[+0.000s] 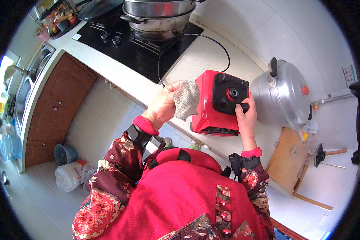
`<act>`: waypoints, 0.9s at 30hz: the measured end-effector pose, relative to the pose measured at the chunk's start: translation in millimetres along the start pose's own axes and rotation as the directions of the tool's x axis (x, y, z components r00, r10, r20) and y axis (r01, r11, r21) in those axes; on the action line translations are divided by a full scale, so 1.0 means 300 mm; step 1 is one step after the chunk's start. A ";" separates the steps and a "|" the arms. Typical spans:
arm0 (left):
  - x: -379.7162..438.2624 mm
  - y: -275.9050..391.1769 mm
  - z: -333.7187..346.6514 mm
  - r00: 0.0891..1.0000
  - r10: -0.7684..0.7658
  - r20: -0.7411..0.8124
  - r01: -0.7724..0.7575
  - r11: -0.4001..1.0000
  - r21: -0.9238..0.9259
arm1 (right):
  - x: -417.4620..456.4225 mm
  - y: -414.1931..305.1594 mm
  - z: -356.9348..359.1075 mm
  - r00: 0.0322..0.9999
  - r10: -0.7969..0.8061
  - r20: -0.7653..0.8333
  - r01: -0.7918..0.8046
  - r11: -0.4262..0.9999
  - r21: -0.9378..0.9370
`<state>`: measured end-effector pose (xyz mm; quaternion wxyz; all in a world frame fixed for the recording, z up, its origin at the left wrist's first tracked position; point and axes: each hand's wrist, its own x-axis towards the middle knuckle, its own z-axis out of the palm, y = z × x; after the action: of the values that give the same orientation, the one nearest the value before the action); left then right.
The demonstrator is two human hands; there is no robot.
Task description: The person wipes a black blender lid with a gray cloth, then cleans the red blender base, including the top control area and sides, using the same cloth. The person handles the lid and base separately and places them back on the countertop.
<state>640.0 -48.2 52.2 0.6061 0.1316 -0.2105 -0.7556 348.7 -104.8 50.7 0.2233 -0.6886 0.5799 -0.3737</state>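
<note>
A red blender motor base (202,111) with a black top and a drive socket stands on the pale countertop (195,60). My right hand (246,117) grips a black corner part of its top, thumb and fingers closed around it. Left of the base, my left hand (163,105) holds a crumpled grey-beige cloth (186,100) close to the red housing; whether the two touch I cannot tell. A black cord (226,51) loops behind the base across the hob.
A black gas hob (114,54) bears a steel steamer pot (156,27). Right of the base stands a large aluminium pot (279,96). Beyond it are a wooden cutting board (283,159) and a clear blender jar (310,154). A sink (24,90) is at far left; a bucket (65,154) stands on the floor.
</note>
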 end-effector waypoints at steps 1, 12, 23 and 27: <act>-0.005 0.003 0.003 1.000 -0.003 0.003 0.003 1.000 -0.007 | 0.002 0.006 -0.003 1.000 0.002 0.008 -0.002 1.000 0.018; -0.045 0.002 -0.026 0.992 0.086 -0.092 -0.068 0.981 0.183 | -0.001 -0.002 -0.013 1.000 0.000 0.017 0.000 1.000 0.026; -0.175 0.353 -0.122 0.716 0.542 -0.439 -0.102 0.704 0.703 | 0.002 0.025 -0.002 0.996 -0.068 -0.055 0.065 0.997 -0.044; -0.118 0.257 -0.135 0.762 0.466 -0.449 0.008 0.687 0.727 | -0.003 -0.003 -0.011 0.997 -0.061 -0.042 0.059 0.996 -0.065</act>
<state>733.0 -33.9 51.7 0.6406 0.5517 -0.2876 -0.4501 346.6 -103.4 53.0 0.1774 -0.7041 0.5752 -0.3767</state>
